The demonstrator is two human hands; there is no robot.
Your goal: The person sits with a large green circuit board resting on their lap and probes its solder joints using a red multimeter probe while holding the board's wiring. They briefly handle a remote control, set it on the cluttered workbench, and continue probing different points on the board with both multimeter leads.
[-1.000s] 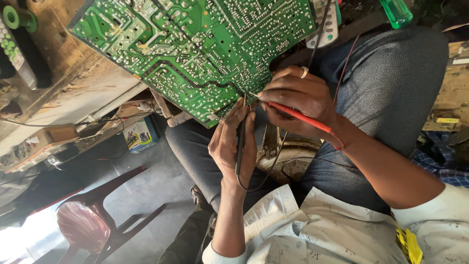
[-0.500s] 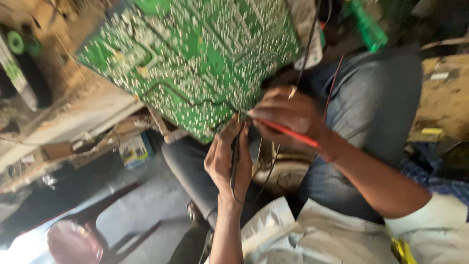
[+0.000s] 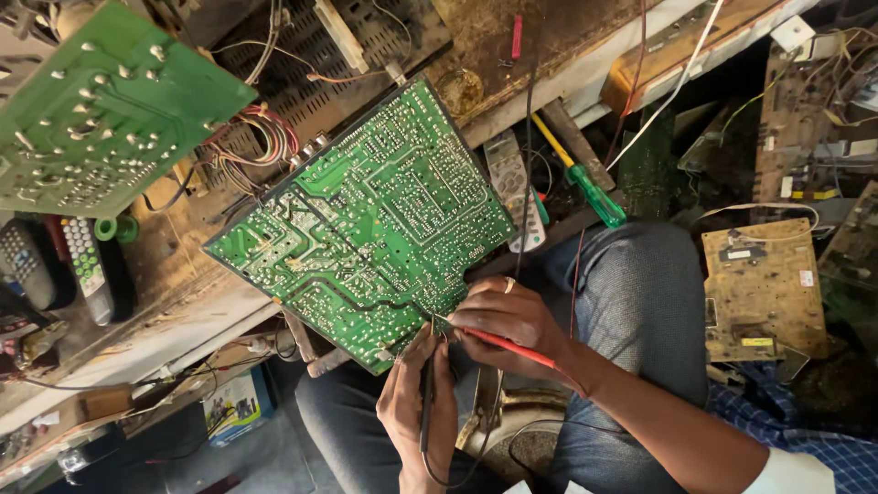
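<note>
Since a second ago view has swung, more counter [image 3: 137,338] showing; hands unmoved. Green circuit board [image 3: 366,229] propped on counter edge over lap. Right hand [image 3: 503,320] grip closed on red probe [image 3: 508,346], left hand [image 3: 416,407] on black probe [image 3: 426,402]; tips at board's lower corner, seemingly touching. Probing continues.

We've got a grimy workbench [image 3: 512,37] up at 12 o'clock; grey remote [image 3: 514,187] and green-handled screwdriver [image 3: 585,187] lying on it around 1.

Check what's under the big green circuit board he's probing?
Under the big green circuit board: the bench edge and dark slotted casing with coloured wires. Its lower corner overhangs the lap. Anything directly beneath is covered.
</note>
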